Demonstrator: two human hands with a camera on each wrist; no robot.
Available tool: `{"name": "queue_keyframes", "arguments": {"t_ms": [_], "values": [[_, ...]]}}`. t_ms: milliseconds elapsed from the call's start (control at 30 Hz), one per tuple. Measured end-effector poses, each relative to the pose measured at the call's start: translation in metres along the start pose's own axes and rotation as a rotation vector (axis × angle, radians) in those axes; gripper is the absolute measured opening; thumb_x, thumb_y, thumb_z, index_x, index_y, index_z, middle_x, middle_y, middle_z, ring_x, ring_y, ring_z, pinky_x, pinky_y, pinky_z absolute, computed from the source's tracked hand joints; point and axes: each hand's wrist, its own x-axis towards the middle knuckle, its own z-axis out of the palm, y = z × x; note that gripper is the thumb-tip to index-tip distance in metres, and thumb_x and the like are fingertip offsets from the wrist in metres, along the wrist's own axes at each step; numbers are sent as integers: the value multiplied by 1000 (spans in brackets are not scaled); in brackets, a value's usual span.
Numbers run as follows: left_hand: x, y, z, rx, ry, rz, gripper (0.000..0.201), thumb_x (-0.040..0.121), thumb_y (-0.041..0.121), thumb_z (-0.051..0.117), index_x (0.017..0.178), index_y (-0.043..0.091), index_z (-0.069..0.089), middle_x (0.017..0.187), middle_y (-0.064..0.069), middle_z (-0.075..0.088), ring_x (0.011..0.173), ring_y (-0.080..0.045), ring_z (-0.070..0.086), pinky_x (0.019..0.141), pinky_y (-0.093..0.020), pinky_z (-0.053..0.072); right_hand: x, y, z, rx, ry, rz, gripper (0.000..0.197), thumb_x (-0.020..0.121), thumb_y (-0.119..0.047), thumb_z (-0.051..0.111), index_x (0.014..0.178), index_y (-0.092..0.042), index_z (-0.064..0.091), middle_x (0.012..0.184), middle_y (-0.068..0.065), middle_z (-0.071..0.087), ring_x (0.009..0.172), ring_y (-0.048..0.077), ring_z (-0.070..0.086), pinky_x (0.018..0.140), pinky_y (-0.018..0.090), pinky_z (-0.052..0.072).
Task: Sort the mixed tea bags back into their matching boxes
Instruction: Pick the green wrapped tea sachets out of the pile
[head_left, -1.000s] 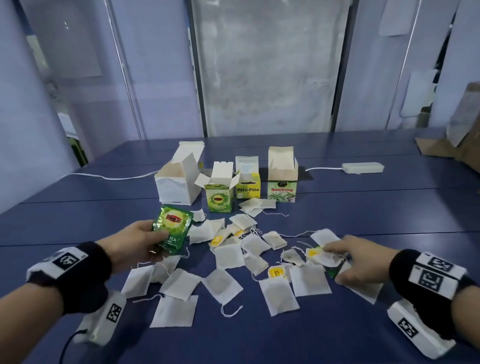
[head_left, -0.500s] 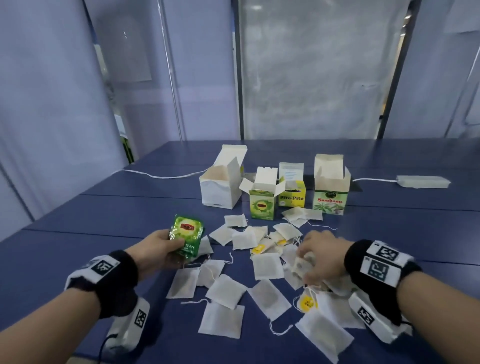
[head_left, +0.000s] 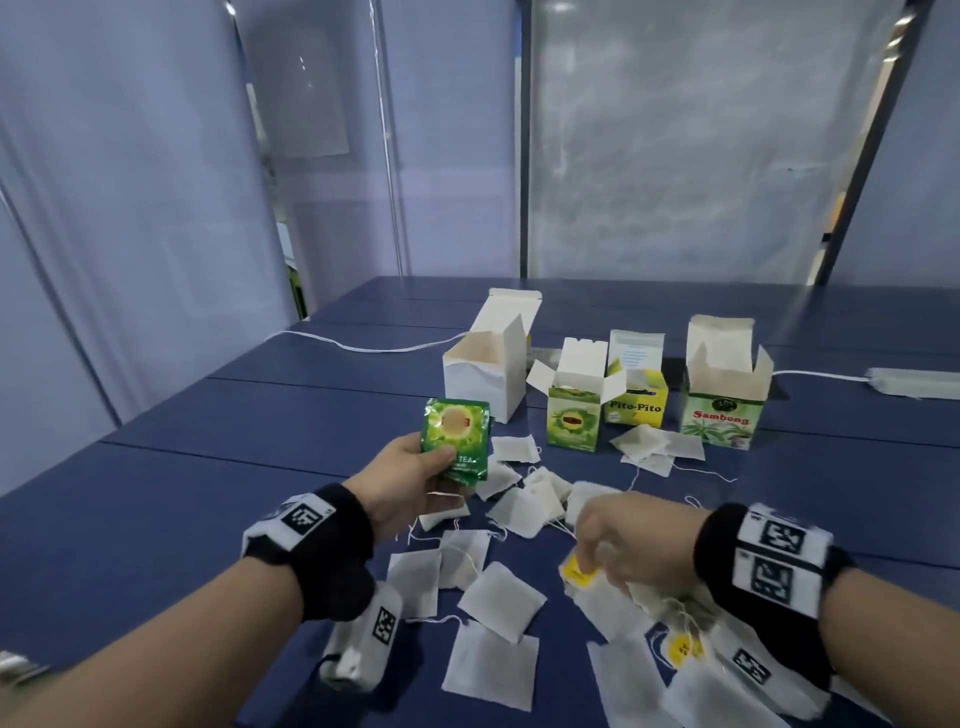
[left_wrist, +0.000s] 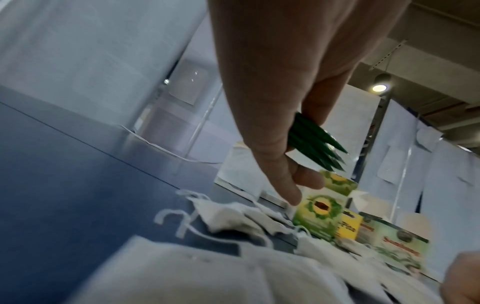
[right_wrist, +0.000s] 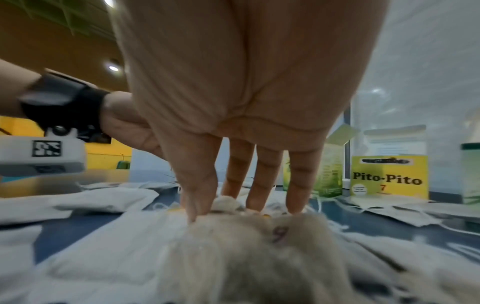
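My left hand (head_left: 415, 478) holds a small stack of green foil tea sachets (head_left: 457, 436) upright above the table, just in front of the white box (head_left: 483, 374). The left wrist view shows the sachets (left_wrist: 317, 142) fanned edge-on between thumb and fingers. My right hand (head_left: 618, 540) reaches down into the pile of white tea bags (head_left: 501, 600). Its thumb and fingertips (right_wrist: 192, 205) pinch a bunch of them beside a yellow tag (head_left: 577, 570). Open boxes stand in a row behind: a green box (head_left: 574, 415), a yellow Pito-Pito box (head_left: 636, 400) and a Sambong box (head_left: 724, 410).
The blue table (head_left: 208, 467) runs far to the left and behind the boxes. A white cable (head_left: 353, 343) crosses the back left. A white power strip (head_left: 914, 382) lies at the back right. Loose tea bag strings trail among the bags.
My right hand moved left from the pile's right edge to its middle and bunched bags under its fingers. My left hand lifted the green sachets a little, toward the boxes.
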Motion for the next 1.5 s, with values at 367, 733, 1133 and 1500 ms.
{"name": "queue_keyframes", "arguments": {"t_ms": [367, 733, 1133, 1500], "values": [[21, -9, 59, 125, -88, -77, 18, 101, 14, 42, 113, 11, 56, 97, -9, 70, 77, -20, 65, 87, -41, 45, -74, 67, -8, 59, 75, 206, 60, 82, -42, 66, 137, -37, 43, 143, -14, 35, 132, 11, 36, 111, 32, 32], [3, -6, 85, -58, -270, -121, 17, 100, 9, 44, 110, 3, 57, 90, -15, 70, 71, -27, 69, 78, -48, 55, -104, 79, 3, 29, 315, 240, 24, 84, -28, 61, 105, -39, 60, 121, -15, 50, 109, 7, 48, 96, 27, 43], [-1, -16, 130, -13, -264, -152, 20, 99, 3, 44, 116, -1, 53, 98, -16, 70, 78, -24, 70, 59, -28, 56, -157, 57, 42, -26, 4, 103, 48, 80, -44, 64, 125, -36, 49, 142, -14, 29, 129, 15, 33, 105, 40, 37], [-4, -3, 113, 109, -219, -73, 16, 100, 10, 43, 107, 9, 58, 82, -9, 71, 65, -23, 65, 63, -35, 58, -114, 101, 18, 256, 189, 680, 57, 63, -35, 81, 110, -14, 56, 107, 0, 63, 95, 16, 62, 83, 32, 55]]}}
